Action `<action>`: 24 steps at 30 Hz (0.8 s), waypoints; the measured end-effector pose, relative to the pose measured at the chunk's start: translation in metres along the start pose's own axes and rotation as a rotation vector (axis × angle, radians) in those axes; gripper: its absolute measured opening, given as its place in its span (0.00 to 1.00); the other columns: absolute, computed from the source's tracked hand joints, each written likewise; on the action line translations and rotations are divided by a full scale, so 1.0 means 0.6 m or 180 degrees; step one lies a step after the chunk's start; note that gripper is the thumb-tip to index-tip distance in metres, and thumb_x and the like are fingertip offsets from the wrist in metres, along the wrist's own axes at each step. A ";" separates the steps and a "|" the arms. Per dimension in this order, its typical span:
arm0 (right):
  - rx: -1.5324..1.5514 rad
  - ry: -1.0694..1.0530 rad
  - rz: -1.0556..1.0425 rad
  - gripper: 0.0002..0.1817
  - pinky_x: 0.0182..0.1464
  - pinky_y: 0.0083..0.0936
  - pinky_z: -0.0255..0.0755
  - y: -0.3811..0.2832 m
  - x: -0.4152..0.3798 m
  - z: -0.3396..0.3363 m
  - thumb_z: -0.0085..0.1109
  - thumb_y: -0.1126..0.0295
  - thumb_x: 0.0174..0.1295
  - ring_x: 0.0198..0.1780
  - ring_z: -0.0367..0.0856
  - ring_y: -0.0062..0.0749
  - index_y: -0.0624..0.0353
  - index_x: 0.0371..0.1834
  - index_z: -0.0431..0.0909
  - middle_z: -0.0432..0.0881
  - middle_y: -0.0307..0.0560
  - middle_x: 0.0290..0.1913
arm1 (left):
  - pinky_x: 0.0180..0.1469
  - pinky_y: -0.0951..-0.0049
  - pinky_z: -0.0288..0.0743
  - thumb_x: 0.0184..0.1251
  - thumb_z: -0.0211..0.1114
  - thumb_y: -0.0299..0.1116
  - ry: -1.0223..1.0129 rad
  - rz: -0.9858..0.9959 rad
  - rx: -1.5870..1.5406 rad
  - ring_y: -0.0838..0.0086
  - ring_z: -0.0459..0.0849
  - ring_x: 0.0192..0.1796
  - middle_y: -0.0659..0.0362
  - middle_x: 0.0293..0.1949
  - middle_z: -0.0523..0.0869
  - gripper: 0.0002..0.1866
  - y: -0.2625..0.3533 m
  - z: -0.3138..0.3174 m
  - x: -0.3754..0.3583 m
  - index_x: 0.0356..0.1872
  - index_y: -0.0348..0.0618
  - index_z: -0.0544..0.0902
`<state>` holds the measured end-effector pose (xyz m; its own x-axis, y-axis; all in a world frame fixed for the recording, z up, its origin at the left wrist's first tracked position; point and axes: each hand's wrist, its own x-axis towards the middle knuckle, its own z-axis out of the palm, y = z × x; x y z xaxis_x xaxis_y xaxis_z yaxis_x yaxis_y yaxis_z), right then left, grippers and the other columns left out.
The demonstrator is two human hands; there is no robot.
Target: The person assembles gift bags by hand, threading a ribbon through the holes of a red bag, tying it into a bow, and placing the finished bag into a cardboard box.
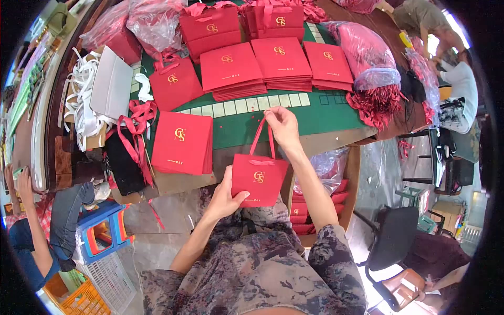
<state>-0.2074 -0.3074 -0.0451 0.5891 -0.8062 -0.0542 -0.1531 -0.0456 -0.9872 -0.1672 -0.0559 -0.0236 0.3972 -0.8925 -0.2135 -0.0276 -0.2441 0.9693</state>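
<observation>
The left hand (224,197) grips a small red bag (266,190) near the table's near edge. The right hand (284,127) pinches its ribbon handle (258,136). Red piles (229,67) sit far on a green mat (321,119). A black chair (391,239) stands right.

Left grip (226,197): you've got the small red bag (259,181) by its left edge!
Right grip (283,126): you're pinching its ribbon handle (258,137) up top!
Table (341,137): red stacks (282,59) right before you!
</observation>
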 end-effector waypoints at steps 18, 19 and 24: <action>-0.1321 0.0169 -0.0838 0.11 0.42 0.27 0.76 -0.006 -0.023 -0.034 0.61 0.66 0.70 0.37 0.84 0.34 0.61 0.49 0.85 0.86 0.52 0.38 | 0.67 0.70 0.70 0.61 0.66 0.17 0.0396 0.0048 -0.0468 0.73 0.77 0.62 0.55 0.58 0.79 0.31 0.020 -0.014 -0.004 0.66 0.36 0.66; -0.1265 0.0207 -0.0667 0.11 0.41 0.28 0.76 -0.023 -0.030 -0.042 0.61 0.66 0.70 0.37 0.84 0.37 0.59 0.50 0.85 0.86 0.52 0.39 | 0.68 0.69 0.69 0.61 0.65 0.17 0.0438 0.0032 -0.0262 0.72 0.76 0.62 0.55 0.57 0.80 0.32 0.045 -0.023 -0.002 0.67 0.36 0.66; -0.1201 0.1310 -0.0791 0.09 0.43 0.35 0.77 -0.023 -0.035 -0.139 0.60 0.70 0.70 0.42 0.83 0.41 0.57 0.49 0.84 0.82 0.49 0.43 | 0.63 0.70 0.71 0.61 0.64 0.16 0.0910 0.0082 -0.0366 0.72 0.78 0.58 0.56 0.54 0.79 0.26 0.119 -0.035 -0.001 0.61 0.35 0.71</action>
<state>-0.2841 -0.3390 -0.0175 0.2999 -0.9030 0.3078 -0.3652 -0.4067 -0.8374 -0.1504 -0.0651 0.0485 0.6403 -0.7510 -0.1615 0.0565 -0.1636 0.9849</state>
